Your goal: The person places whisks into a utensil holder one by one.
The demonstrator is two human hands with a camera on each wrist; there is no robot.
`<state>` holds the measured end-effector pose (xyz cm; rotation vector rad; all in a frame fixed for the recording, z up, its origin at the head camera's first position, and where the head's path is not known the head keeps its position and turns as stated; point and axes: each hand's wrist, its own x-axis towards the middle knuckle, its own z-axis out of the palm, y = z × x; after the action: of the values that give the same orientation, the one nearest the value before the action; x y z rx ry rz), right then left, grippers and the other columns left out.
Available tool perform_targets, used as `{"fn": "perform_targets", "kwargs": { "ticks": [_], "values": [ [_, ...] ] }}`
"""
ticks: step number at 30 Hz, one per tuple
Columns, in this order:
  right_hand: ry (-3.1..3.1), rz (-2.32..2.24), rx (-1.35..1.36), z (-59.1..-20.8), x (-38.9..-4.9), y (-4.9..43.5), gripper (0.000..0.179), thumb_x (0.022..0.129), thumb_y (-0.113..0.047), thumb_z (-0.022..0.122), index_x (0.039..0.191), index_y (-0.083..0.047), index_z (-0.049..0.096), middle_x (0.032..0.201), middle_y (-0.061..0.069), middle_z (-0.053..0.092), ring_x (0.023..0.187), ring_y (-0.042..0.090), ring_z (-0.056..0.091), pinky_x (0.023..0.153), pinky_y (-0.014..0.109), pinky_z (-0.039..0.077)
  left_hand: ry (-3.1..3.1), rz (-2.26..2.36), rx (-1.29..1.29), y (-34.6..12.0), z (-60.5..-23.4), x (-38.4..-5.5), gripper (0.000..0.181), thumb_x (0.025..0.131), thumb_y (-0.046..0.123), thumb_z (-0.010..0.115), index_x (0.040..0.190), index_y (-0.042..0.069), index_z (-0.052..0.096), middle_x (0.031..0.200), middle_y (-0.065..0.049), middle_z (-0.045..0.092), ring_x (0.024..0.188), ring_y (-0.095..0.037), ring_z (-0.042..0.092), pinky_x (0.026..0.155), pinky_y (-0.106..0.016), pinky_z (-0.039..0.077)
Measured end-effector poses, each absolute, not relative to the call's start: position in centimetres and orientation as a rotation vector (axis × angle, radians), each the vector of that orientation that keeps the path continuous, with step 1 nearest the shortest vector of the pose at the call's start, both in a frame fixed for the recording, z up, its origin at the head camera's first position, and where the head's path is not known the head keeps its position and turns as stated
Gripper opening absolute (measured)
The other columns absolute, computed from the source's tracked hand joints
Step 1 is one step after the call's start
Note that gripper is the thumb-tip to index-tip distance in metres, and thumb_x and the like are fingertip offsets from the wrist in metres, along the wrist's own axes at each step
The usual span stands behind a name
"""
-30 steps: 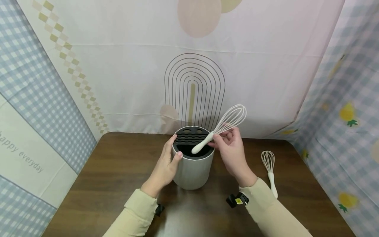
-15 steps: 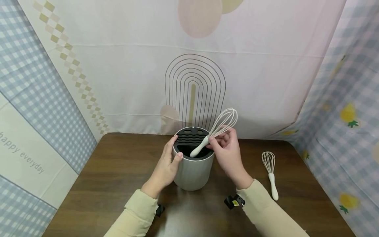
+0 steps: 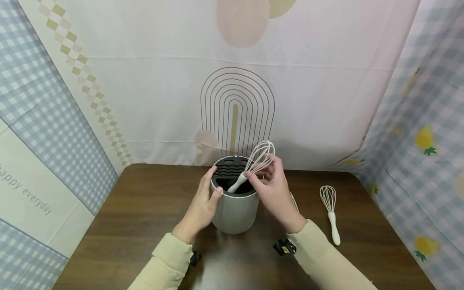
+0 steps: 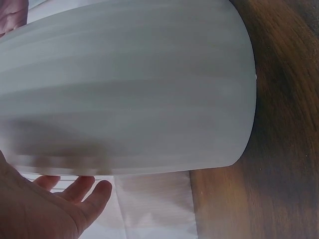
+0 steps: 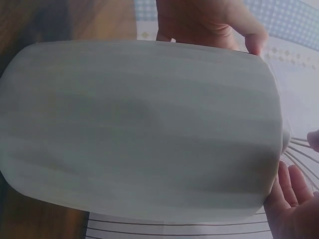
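Note:
A grey ribbed utensil holder (image 3: 235, 213) stands upright on the table, its black top insert (image 3: 235, 166) having a wavy slotted part and a larger front opening. My left hand (image 3: 199, 203) holds its left side, thumb at the front rim and fingers round the side. With my right hand (image 3: 273, 187) I pinch a white whisk (image 3: 259, 155) near where handle and wires meet. This whisk tilts, wires up to the right, its handle end inside the front opening. In the right wrist view the holder (image 5: 139, 129) hides most of the whisk.
Another white whisk (image 3: 332, 217) lies on the brown wooden table (image 3: 145, 209) to the right. Thin pale wire loops (image 3: 294, 201) show beside my right wrist, the rest hidden behind it. A patterned cloth (image 3: 163, 100) hangs behind the table.
My right hand has moved left and slightly down, bringing the whisk more upright and its handle deeper into the opening. The left hand stays on the holder. Wire loops have come into view by the right wrist.

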<state>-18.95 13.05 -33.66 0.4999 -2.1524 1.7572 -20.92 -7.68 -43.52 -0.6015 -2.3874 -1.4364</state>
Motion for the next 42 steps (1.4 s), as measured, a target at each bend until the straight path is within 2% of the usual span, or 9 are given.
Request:
{"fn": "perform_targets", "kwargs": {
  "ticks": [6,12,18,23,29,34,38,42],
  "values": [
    [-2.175,1.639,0.597,-34.3,-19.3,12.8,0.063,0.085,0.002,0.070,0.134,0.003,0.032,0.106,0.025,0.061,0.091,0.031,0.061,0.075,0.036,0.055,-2.367,-1.440,-0.607,-7.8,-43.3,-21.2,0.060,0.102,0.040,0.042,0.155,0.026,0.017,0.156,0.001,0.021,0.139,-0.021,0.027,0.108,-0.051,0.028],
    [-2.260,1.530,0.609,-36.4,-20.6,13.0,0.066,0.085,-0.010,0.074,0.138,-0.012,0.035,0.106,0.013,0.066,0.089,0.017,0.065,0.076,0.030,0.054,-2.374,-1.444,-0.593,-7.8,-43.4,-21.1,0.060,0.102,0.039,0.043,0.155,0.027,0.018,0.156,0.002,0.021,0.139,-0.020,0.027,0.108,-0.050,0.029],
    [-2.317,1.320,0.638,-37.1,-20.5,12.9,0.067,0.084,-0.020,0.076,0.139,-0.012,0.037,0.105,0.006,0.069,0.085,0.013,0.064,0.076,0.028,0.053,-2.361,-1.448,-0.589,-7.7,-43.6,-21.0,0.061,0.101,0.039,0.043,0.155,0.024,0.020,0.156,0.001,0.023,0.139,-0.021,0.028,0.108,-0.050,0.029],
    [-2.343,1.245,0.648,-37.2,-20.3,12.9,0.070,0.083,-0.022,0.077,0.140,-0.012,0.037,0.109,0.003,0.068,0.089,0.014,0.064,0.077,0.029,0.053,-2.368,-1.456,-0.587,-7.5,-43.7,-20.9,0.060,0.102,0.038,0.043,0.155,0.025,0.019,0.156,0.001,0.023,0.139,-0.022,0.028,0.107,-0.052,0.030],
    [-2.330,1.254,0.679,-37.4,-20.1,13.2,0.066,0.085,-0.023,0.075,0.140,-0.014,0.040,0.115,0.003,0.067,0.094,0.014,0.064,0.079,0.031,0.053,-2.384,-1.447,-0.570,-7.3,-44.1,-20.8,0.058,0.102,0.038,0.043,0.154,0.028,0.020,0.155,0.001,0.024,0.139,-0.021,0.027,0.107,-0.051,0.029],
    [-2.251,1.342,0.717,-37.2,-20.1,13.8,0.057,0.087,-0.019,0.074,0.135,-0.011,0.046,0.118,0.009,0.065,0.098,0.018,0.064,0.080,0.031,0.054,-2.369,-1.433,-0.566,-7.4,-44.2,-20.9,0.058,0.101,0.039,0.043,0.154,0.026,0.021,0.154,-0.001,0.026,0.138,-0.022,0.030,0.107,-0.050,0.030],
    [-2.196,1.359,0.724,-36.8,-20.1,14.9,0.054,0.085,-0.015,0.076,0.131,-0.009,0.049,0.116,0.014,0.064,0.099,0.022,0.063,0.079,0.035,0.054,-2.379,-1.422,-0.561,-7.5,-44.2,-21.0,0.059,0.101,0.039,0.042,0.154,0.028,0.019,0.154,-0.002,0.026,0.137,-0.023,0.031,0.107,-0.050,0.030],
    [-2.193,1.336,0.690,-36.5,-20.2,16.1,0.055,0.082,-0.011,0.077,0.130,-0.007,0.051,0.113,0.013,0.063,0.097,0.026,0.062,0.078,0.038,0.054,-2.387,-1.414,-0.563,-7.6,-44.1,-21.1,0.060,0.101,0.040,0.042,0.154,0.029,0.017,0.155,-0.003,0.025,0.138,-0.024,0.030,0.108,-0.050,0.029]
  ]
}}
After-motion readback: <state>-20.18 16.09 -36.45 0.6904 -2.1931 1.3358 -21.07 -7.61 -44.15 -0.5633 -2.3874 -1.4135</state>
